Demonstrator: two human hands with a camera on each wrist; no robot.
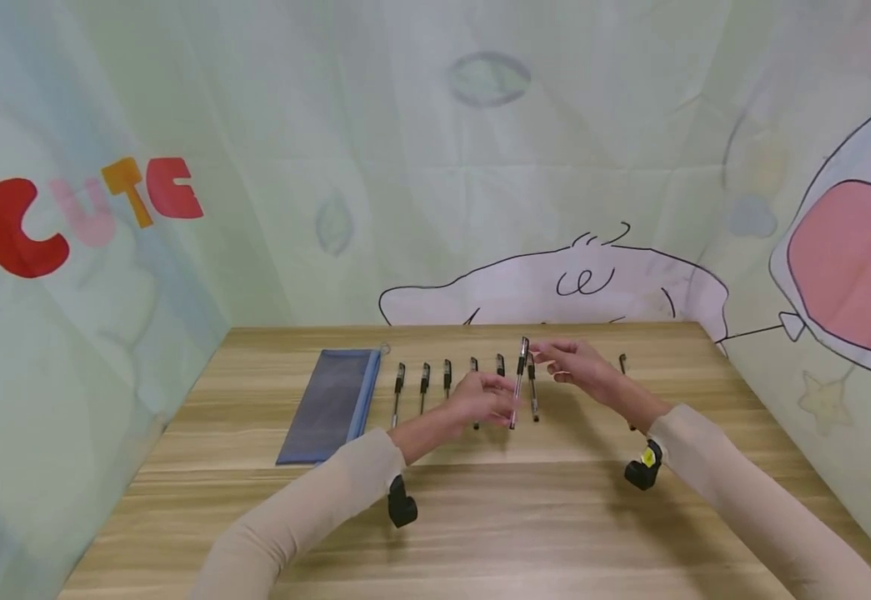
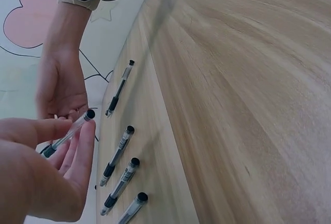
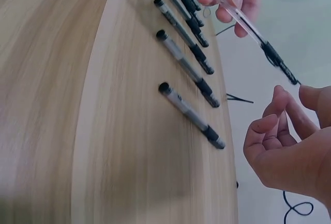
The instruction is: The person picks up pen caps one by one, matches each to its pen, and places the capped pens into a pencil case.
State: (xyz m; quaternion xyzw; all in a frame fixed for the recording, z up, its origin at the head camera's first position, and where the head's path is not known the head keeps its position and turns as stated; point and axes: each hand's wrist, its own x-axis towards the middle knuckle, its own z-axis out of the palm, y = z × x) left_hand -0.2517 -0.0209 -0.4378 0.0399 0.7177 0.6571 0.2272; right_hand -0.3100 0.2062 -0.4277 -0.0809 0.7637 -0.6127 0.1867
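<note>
One pen (image 1: 520,375), above counter (image 1: 525,533): left hand (image 1: 480,398) pinches it; right hand (image 1: 581,367), fingers loosely bent, near its dark end.

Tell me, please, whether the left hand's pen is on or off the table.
Off: the left hand holds the pen raised, clear of the table in both wrist views.

The left arm (image 1: 307,500) and right arm (image 1: 750,492) angle inward. The left hand (image 1: 482,397) pinches with thumb and fingers; ahead and rightward, the right hand (image 1: 576,367) has loosely bent fingers, apparently touching nothing.
</note>
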